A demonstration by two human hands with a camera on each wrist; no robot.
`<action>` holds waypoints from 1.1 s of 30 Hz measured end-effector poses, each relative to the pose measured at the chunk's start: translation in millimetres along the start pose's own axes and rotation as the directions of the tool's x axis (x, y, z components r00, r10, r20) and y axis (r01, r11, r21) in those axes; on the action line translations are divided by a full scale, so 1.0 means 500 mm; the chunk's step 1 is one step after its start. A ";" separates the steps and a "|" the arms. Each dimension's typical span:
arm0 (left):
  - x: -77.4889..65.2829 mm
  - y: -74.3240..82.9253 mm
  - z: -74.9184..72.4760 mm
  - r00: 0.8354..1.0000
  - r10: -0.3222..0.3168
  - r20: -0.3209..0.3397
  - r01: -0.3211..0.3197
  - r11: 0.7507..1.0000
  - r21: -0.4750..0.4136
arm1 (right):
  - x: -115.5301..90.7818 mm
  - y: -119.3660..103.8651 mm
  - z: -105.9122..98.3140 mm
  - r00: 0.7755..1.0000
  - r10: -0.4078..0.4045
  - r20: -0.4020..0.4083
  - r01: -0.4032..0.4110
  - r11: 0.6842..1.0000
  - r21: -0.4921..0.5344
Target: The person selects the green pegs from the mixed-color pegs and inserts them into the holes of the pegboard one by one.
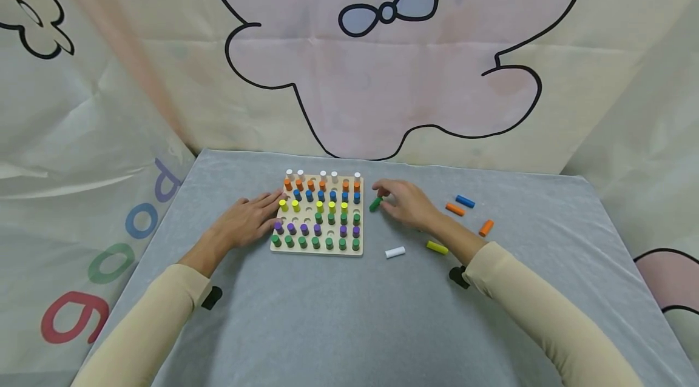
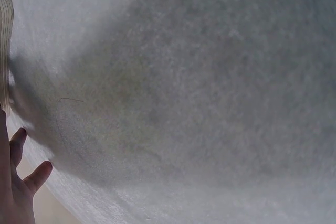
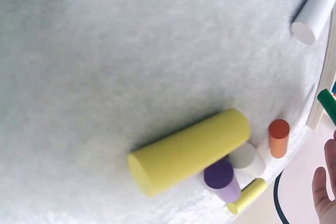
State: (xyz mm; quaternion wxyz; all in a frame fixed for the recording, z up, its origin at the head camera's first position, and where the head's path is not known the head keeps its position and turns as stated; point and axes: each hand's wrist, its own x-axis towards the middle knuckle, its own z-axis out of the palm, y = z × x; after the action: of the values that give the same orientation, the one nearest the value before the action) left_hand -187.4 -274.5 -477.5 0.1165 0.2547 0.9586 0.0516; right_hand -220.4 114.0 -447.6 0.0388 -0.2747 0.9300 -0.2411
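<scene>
A pale wooden pegboard [image 1: 317,252] lies on the cloth in the head view, its upright pegs in rows of white, orange, blue, yellow, green, purple and green. Some holes show bare among the pegs. At the board's left edge rests my left hand [image 1: 248,220], fingers extended against it. Just right of the board, my right hand [image 1: 409,202] pinches a green peg [image 1: 375,204] between thumb and fingers, tilted and apart from the board. The right wrist view shows that green peg [image 3: 327,103] at its right edge, by the fingertips.
Loose pegs lie on the grey cloth [image 1: 306,320] to the right: blue [image 1: 465,201], orange [image 1: 455,209], another orange [image 1: 486,228], yellow [image 1: 437,247] and white [image 1: 395,252]. A purple peg [image 3: 220,179] also shows in the right wrist view. A printed curtain [image 1: 382,84] hangs behind the table.
</scene>
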 end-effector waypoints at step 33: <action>0.000 -0.003 0.002 1.000 0.004 -0.005 -0.004 1.000 -0.004 | 0.047 -0.117 -0.042 0.976 -0.203 -0.076 0.196 0.977 -0.083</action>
State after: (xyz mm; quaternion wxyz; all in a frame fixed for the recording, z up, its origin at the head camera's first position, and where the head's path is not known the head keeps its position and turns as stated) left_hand -187.9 -275.6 -478.5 0.1144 0.2565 0.9582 0.0544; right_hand -215.5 67.6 -400.3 -0.0349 -0.3577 0.9069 -0.2199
